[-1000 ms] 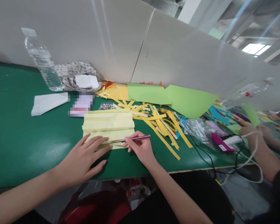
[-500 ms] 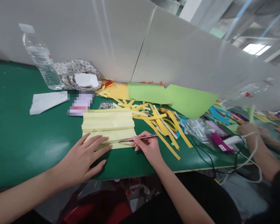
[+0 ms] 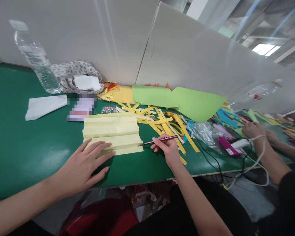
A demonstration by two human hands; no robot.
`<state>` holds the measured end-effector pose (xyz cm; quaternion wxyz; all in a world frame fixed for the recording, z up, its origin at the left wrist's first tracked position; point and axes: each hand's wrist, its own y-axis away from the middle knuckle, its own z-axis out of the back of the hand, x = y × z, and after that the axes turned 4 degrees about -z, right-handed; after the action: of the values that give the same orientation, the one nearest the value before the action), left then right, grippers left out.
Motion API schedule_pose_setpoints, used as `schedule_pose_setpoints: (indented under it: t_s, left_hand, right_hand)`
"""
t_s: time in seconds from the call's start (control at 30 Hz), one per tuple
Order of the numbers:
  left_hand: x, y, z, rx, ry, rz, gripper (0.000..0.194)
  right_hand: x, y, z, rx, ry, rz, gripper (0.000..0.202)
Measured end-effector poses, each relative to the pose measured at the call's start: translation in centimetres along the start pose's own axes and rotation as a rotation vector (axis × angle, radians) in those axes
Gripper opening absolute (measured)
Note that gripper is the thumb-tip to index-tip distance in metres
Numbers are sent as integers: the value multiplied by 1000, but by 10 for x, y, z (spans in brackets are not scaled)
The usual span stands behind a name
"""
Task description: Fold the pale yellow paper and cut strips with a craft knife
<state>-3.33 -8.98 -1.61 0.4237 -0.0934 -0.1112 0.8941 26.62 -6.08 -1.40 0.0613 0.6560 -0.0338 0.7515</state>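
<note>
A pale yellow sheet of paper (image 3: 111, 126) with crosswise pleats lies on the green table (image 3: 44, 144). My left hand (image 3: 88, 162) rests on its lower left part, fingers spread and flat, hiding that corner. Between the thumb and fingers of my right hand (image 3: 167, 149) is a slim, dark pink pen-like stick (image 3: 162, 140). Its thin tip points left and meets the sheet's right edge near the bottom; whether it is a pen or a brush I cannot tell.
Yellow paper strips (image 3: 162, 120) and green sheets (image 3: 196, 103) lie behind. A water bottle (image 3: 36, 59), patterned cloth bag (image 3: 76, 73) and white paper (image 3: 45, 106) are at left. To the right are a magenta device (image 3: 228, 146), cables and another person's hands (image 3: 254, 131).
My right hand has moved right with the stick, its tip going from the sheet's lower middle to its right edge. My left hand stays on the paper. The view has shifted slightly.
</note>
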Motion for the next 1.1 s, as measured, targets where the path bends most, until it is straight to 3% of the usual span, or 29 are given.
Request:
schedule_pose_setpoints:
  t_s: [0.3,0.43,0.57,0.73,0.9,1.1]
  left_hand:
    - [-1,-1,1,22,-1,12,38]
    - [-1,-1,3,36,12,14,39]
    - [-1,0,3,27,3,8,38]
    - [-1,0,2,13,-14,10,38]
    - [-3,-1,6,48,1,31,37]
    - [-3,0,5,14,12,25,36]
  right_hand:
    - [5,-4,17,-116,11,97,26]
    - [10,3,13,-149,-113,190,22]
    - [12,14,-9,34,-187,139,19]
    - [12,18,-41,274,-122,25,19]
    - [13,17,-55,353,-70,-18,19]
    - [6,12,-52,367,-55,-21,19]
